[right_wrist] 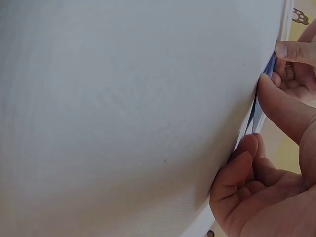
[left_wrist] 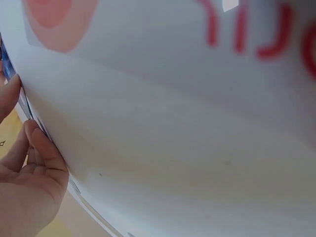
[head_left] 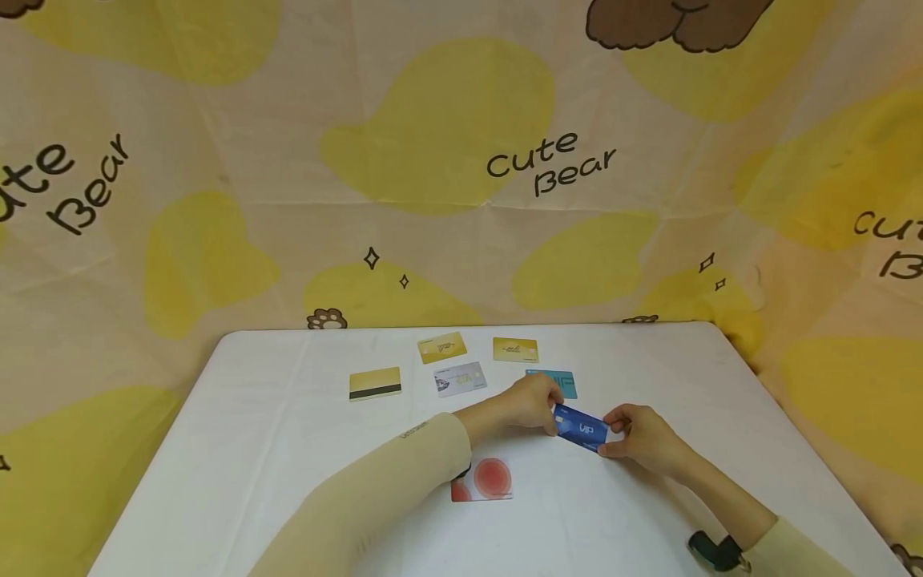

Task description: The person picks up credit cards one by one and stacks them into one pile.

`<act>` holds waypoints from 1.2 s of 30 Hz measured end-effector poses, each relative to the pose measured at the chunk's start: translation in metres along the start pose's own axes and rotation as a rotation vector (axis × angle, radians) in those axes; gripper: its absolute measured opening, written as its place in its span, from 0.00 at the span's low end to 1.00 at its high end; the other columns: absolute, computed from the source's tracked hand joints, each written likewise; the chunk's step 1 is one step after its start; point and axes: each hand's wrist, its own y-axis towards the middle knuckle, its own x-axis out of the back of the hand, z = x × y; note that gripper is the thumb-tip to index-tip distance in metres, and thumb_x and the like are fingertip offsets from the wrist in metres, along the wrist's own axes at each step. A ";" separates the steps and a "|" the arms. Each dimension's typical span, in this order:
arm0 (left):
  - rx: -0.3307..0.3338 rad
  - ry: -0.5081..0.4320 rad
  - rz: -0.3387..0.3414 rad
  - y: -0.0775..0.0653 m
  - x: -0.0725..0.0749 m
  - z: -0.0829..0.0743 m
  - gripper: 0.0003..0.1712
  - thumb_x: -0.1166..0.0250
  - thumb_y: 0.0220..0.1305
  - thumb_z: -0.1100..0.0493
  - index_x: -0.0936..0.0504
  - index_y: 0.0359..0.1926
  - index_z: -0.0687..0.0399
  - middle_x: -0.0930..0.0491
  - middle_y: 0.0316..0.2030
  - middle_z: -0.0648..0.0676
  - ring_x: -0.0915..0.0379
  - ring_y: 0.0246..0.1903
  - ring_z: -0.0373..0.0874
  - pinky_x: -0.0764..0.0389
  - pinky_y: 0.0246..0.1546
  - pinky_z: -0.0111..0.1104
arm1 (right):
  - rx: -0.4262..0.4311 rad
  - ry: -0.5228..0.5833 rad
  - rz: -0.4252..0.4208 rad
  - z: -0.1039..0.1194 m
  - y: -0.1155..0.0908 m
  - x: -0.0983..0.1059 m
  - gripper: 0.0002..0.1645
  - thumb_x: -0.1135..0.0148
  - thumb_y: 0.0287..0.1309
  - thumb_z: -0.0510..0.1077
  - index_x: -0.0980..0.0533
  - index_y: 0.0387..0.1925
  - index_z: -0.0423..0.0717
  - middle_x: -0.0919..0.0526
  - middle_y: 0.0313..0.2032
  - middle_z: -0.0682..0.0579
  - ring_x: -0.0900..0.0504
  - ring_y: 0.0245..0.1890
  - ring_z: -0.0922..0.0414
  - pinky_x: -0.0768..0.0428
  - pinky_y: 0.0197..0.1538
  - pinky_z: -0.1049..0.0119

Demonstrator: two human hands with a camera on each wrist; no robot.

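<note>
A blue VIP card (head_left: pixel 579 429) is between my two hands, tilted, its right end lower than its left. My left hand (head_left: pixel 534 401) pinches the left end, its arm reaching across the table. The right hand (head_left: pixel 645 439) pinches the opposite end between thumb and fingers. In the right wrist view, the card (right_wrist: pixel 269 65) shows as a thin edge between both hands. Just behind my left hand lies a teal card (head_left: pixel 566 383), partly covered by it. A white card with red circles (head_left: pixel 493 479) lies beneath my left forearm, its left part hidden by the sleeve.
Farther back on the white table (head_left: pixel 288 481) lie two gold cards, one left (head_left: pixel 442 348) and one right (head_left: pixel 515 350), a silver card (head_left: pixel 460 380) and a gold card with a black stripe (head_left: pixel 375 385). A patterned cloth (head_left: pixel 433 160) hangs behind the table.
</note>
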 end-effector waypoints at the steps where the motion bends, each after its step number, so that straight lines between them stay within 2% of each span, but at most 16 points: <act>1: 0.000 0.000 0.000 0.000 0.000 0.000 0.28 0.17 0.47 0.67 0.13 0.52 0.63 0.26 0.30 0.48 0.32 0.33 0.38 0.31 0.34 0.26 | 0.005 0.002 0.000 0.000 0.000 0.000 0.30 0.16 0.47 0.40 0.22 0.49 0.32 0.21 0.38 0.47 0.26 0.40 0.51 0.25 0.43 0.59; 12: 0.031 0.036 -0.008 -0.004 0.002 -0.006 0.27 0.18 0.48 0.66 0.16 0.51 0.58 0.23 0.32 0.47 0.28 0.34 0.39 0.28 0.38 0.28 | -0.001 0.046 -0.031 0.000 -0.003 -0.001 0.33 0.16 0.46 0.40 0.23 0.50 0.30 0.16 0.42 0.45 0.23 0.40 0.50 0.22 0.42 0.61; 20: 0.028 0.048 -0.020 -0.005 0.000 -0.006 0.27 0.18 0.47 0.66 0.17 0.50 0.57 0.24 0.31 0.46 0.28 0.33 0.38 0.28 0.36 0.28 | -0.006 0.083 -0.063 0.000 -0.004 -0.001 0.26 0.20 0.51 0.37 0.22 0.49 0.30 0.16 0.38 0.46 0.19 0.37 0.53 0.17 0.41 0.65; 25: 0.043 0.065 -0.035 -0.006 -0.002 -0.009 0.27 0.18 0.48 0.66 0.17 0.50 0.55 0.23 0.34 0.46 0.28 0.36 0.39 0.27 0.40 0.29 | 0.002 0.136 -0.072 0.000 -0.005 0.000 0.19 0.25 0.58 0.34 0.21 0.47 0.28 0.15 0.36 0.46 0.17 0.36 0.52 0.15 0.38 0.66; 36: 0.024 0.029 -0.069 -0.008 -0.004 -0.011 0.25 0.21 0.48 0.71 0.16 0.50 0.61 0.21 0.36 0.50 0.28 0.38 0.40 0.26 0.44 0.28 | -0.008 0.190 -0.069 0.000 -0.006 0.001 0.14 0.30 0.63 0.32 0.20 0.47 0.25 0.12 0.35 0.43 0.15 0.32 0.52 0.14 0.35 0.65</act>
